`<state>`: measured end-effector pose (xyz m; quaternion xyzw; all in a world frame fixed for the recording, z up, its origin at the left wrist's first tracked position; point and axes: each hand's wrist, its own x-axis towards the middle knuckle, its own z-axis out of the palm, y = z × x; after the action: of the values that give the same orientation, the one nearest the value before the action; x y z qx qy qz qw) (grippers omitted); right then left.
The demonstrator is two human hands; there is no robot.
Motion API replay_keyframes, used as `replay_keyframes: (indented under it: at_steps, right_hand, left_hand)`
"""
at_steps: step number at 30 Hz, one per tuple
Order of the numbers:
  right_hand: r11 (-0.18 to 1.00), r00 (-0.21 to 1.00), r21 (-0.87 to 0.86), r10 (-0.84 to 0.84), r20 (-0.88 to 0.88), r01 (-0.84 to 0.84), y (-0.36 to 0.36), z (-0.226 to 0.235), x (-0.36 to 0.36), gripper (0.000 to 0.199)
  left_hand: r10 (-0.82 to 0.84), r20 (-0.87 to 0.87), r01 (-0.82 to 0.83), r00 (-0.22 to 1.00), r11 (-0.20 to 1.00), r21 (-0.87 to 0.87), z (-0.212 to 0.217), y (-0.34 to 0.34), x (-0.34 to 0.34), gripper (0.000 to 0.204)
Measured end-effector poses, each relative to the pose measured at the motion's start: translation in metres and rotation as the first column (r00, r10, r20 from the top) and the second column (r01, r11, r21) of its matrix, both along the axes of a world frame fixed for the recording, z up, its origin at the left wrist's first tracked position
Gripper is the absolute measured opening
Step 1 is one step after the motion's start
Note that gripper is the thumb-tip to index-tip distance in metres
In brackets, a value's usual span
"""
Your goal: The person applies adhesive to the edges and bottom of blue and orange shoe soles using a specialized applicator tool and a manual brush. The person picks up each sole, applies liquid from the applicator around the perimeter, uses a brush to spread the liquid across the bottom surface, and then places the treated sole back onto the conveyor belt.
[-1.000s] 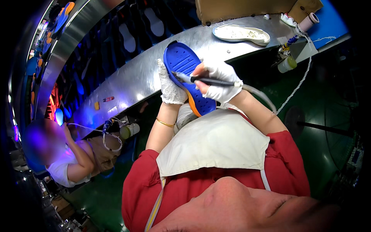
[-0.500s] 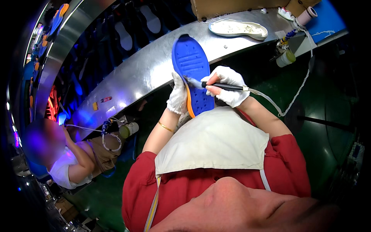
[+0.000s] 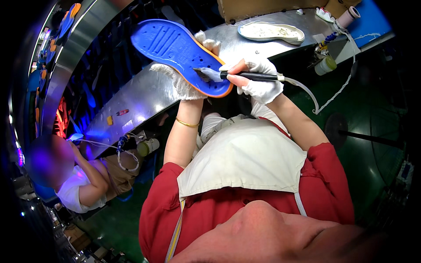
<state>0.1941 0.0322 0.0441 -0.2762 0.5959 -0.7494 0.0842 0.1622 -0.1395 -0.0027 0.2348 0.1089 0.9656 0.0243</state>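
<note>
My left hand (image 3: 184,83), in a white knit glove, grips a blue shoe sole (image 3: 175,48) with an orange rim from below and holds it up, tilted, tread side toward me. In my right hand (image 3: 258,81), also gloved, is a black-handled brush (image 3: 239,75). Its pale bristle tip rests on the sole's heel end. A thin hose (image 3: 307,94) runs from the brush handle off to the right.
A metal bench (image 3: 144,94) runs diagonally behind the sole. On its far right lie a white sole (image 3: 271,32), a roll (image 3: 348,16) and a small jar (image 3: 325,65). Another seated person (image 3: 83,179) works at lower left. Green floor lies to the right.
I have lifted the blue sole up and to the left and turned it flatter. The brush tip has come onto its heel end.
</note>
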Motion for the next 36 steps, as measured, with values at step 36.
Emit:
replay_keyframes:
  at_steps: [36]
  right_hand:
    - [0.837,0.975,0.539,0.188,-0.123,-0.093,0.011,0.002,-0.045,0.012]
  left_hand:
    - [0.223,0.367,0.275,0.903,0.358,-0.892,0.061,-0.02,-0.047,0.058]
